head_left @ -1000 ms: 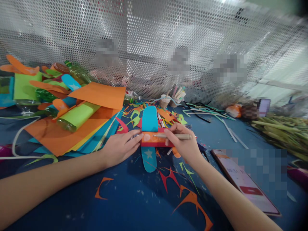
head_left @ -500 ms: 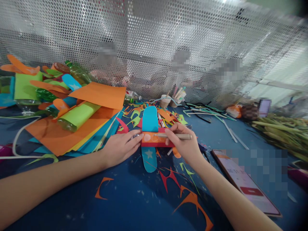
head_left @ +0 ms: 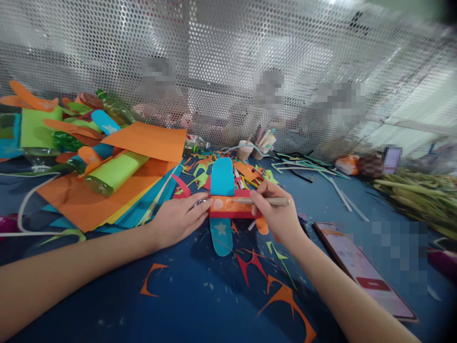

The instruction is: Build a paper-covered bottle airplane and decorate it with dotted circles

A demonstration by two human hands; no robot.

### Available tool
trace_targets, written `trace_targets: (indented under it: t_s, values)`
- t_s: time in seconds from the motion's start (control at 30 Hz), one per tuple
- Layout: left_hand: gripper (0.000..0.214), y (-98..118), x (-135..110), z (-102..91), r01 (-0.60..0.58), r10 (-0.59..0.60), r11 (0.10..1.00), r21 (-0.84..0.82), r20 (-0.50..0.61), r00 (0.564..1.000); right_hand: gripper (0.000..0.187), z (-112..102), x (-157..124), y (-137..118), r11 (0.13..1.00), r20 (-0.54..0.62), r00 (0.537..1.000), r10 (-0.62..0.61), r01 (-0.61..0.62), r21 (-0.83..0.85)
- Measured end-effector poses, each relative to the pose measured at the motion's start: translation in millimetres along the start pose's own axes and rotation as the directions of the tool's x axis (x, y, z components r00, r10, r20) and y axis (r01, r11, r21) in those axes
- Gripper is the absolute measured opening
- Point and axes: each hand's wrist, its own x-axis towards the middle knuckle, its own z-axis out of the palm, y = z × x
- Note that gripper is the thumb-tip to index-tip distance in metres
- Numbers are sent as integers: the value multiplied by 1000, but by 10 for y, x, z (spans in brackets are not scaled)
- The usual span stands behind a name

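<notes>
A paper plane lies on the blue table (head_left: 200,295): a red and orange body strip (head_left: 228,207) crossed by a blue wing (head_left: 222,178) with a pale star at its near end. My left hand (head_left: 178,219) rests flat beside the strip's left end, fingers stretched and touching it. My right hand (head_left: 274,212) is closed around a wooden pencil-like stick (head_left: 271,201) whose tip lies on the orange strip with pale circles.
Orange, green and blue paper sheets (head_left: 117,190) and bottles pile at the left. Paper scraps (head_left: 285,295) litter the near table. A phone (head_left: 364,271) lies at the right, green stalks (head_left: 417,195) beyond it. Cups with tools (head_left: 253,147) stand before a perforated metal screen (head_left: 228,71).
My right hand with the stick has slid slightly to the right along the strip. My left hand has stayed in place.
</notes>
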Motion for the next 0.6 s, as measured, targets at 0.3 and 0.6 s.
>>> trace_targets:
  t_s: [0.3, 0.6]
  values:
    - [30, -9, 10, 12, -2, 2, 1000, -10, -1, 1000, 22, 12, -3, 3, 1000, 10, 1000, -5, 5, 8]
    - [31, -3, -1, 13, 2, -2, 1000, -10, -3, 1000, 23, 18, -3, -1, 1000, 15, 1000, -18, 18, 6]
